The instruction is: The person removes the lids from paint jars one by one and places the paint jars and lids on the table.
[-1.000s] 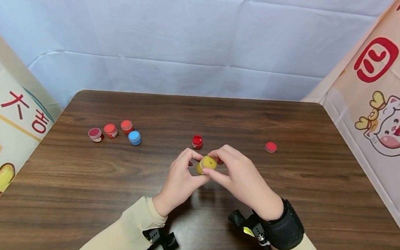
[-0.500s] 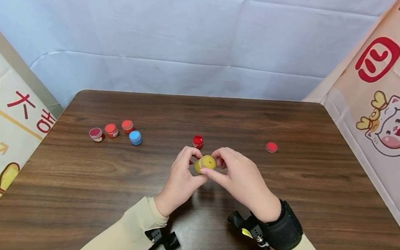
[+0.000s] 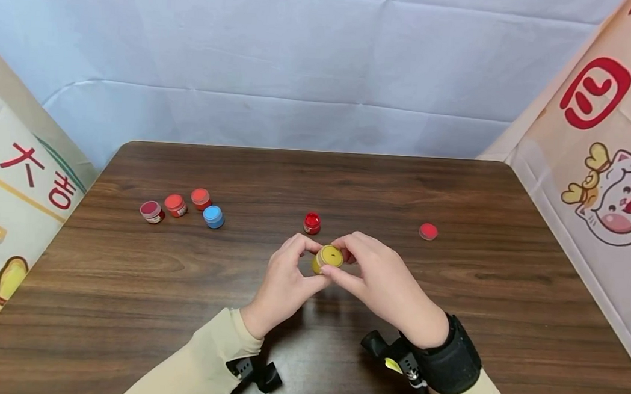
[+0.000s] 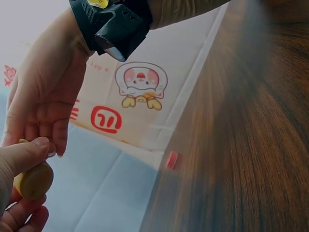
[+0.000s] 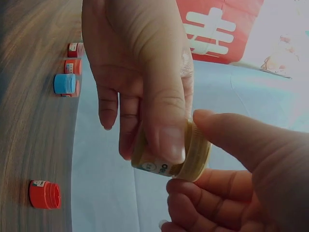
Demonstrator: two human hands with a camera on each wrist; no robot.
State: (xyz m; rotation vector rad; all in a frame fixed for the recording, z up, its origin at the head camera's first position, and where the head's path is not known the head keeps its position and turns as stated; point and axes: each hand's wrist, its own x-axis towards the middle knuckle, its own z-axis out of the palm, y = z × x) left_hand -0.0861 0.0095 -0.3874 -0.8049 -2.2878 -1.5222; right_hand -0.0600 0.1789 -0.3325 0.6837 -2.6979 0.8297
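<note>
A small yellow jar (image 3: 329,258) is held above the table between both hands. The left hand (image 3: 287,279) grips its body, thumb and fingers on opposite sides. At the lid end, the right hand (image 3: 378,279) pinches the rim with thumb and fingertips. In the right wrist view the yellow jar (image 5: 149,159) lies tilted, its ribbed lid (image 5: 195,154) on it and a label partly covered by the left thumb. The left wrist view shows the rounded base of the jar (image 4: 36,181). Just beyond the hands stands a red jar (image 3: 311,223) without a lid.
On the left of the table (image 3: 204,329) stand a dark red jar (image 3: 152,212), two orange-red jars (image 3: 176,205) (image 3: 200,199) and a blue jar (image 3: 213,217). A red lid (image 3: 428,231) lies to the right. Printed cloths hang at both sides.
Both hands and the yellow jar have shifted very slightly in the head view. The grips look the same, and the jars on the table have not moved.
</note>
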